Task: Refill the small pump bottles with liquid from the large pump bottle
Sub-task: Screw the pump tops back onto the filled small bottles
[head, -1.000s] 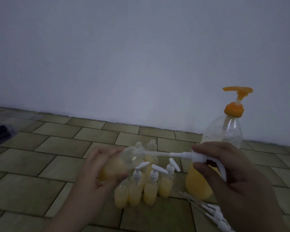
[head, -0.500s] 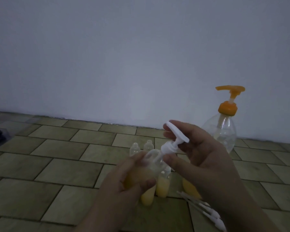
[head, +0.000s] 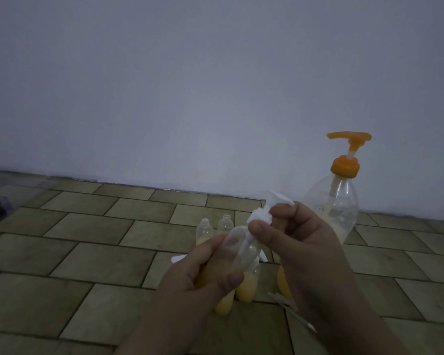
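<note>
Above the tiled floor (head: 92, 242), the left hand (head: 203, 272) grips a small bottle (head: 235, 248) part-filled with yellow liquid, held tilted, while the right hand (head: 303, 242) pinches the white pump cap (head: 260, 216) at its neck, seemingly screwing it on. Filled small bottles (head: 246, 288) stand below the hands; two uncapped bottles (head: 214, 226) behind hold only a little, and loose pumps (head: 287, 303) lie beside them, so several likely remain. By the plain pale wall (head: 215, 85) in dim light, the large pump bottle (head: 336, 208) stands, orange-topped.
</note>
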